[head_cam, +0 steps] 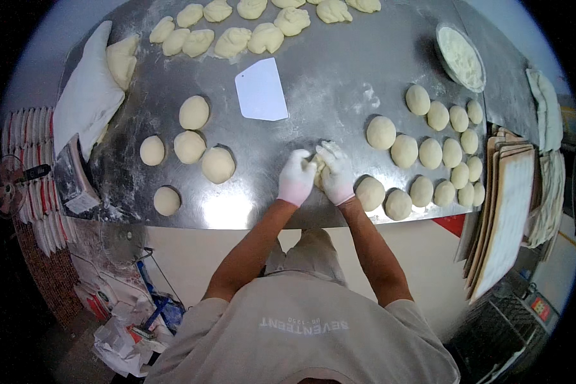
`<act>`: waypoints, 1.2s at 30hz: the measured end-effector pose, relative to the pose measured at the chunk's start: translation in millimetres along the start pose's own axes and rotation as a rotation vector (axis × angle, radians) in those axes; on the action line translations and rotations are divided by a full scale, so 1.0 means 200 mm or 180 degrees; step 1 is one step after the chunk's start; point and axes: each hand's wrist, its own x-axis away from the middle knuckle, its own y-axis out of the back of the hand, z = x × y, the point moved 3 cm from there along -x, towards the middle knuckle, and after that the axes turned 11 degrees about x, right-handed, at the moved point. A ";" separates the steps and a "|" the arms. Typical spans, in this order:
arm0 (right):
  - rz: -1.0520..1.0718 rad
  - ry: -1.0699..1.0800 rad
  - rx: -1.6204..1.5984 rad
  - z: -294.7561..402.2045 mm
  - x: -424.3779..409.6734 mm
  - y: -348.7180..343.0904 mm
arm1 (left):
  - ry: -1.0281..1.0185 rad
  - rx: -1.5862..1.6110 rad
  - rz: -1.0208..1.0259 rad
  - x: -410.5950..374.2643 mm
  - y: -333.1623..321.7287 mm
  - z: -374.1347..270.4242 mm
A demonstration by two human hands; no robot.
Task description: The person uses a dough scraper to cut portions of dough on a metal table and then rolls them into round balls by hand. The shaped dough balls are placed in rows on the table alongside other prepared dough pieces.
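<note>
My left hand [296, 177], in a white glove with a pink cuff, presses against a piece of dough [319, 171] on the steel worktable [312, 216]. My right hand [336, 174], gloved the same way, is cupped over the dough from the other side. Most of that piece is hidden by the fingers. Several smooth dough balls [370, 193] stand in rows to the right of my hands. To the left sit more round balls [218, 165], spaced apart. A white flat dough scraper [262, 90] lies beyond my hands.
Rough-cut dough pieces [233, 42] line the far side. A bowl of white flour [480, 72] stands at the far right. White sheeting [89, 91] partly covers a dough slab [122, 60] at left, near a metal object [74, 175]. Boards [504, 216] lean beyond the right edge.
</note>
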 end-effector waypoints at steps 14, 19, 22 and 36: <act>-0.0089 0.0414 -0.0281 0.30 -0.03 0.27 | -0.0743 -0.1930 -0.0855 -0.71 0.60 -0.23; 0.0354 -0.0010 -0.0284 0.50 -0.12 0.21 | -0.0782 -0.3446 -0.0009 -0.89 0.61 -0.17; 0.1074 -0.0665 0.0062 0.52 -0.28 0.05 | -0.1038 -0.3442 0.0623 -0.79 0.60 -0.16; 0.0795 -0.0519 -0.0803 0.33 -0.34 0.20 | 0.0404 0.0426 0.0606 -0.52 0.68 0.01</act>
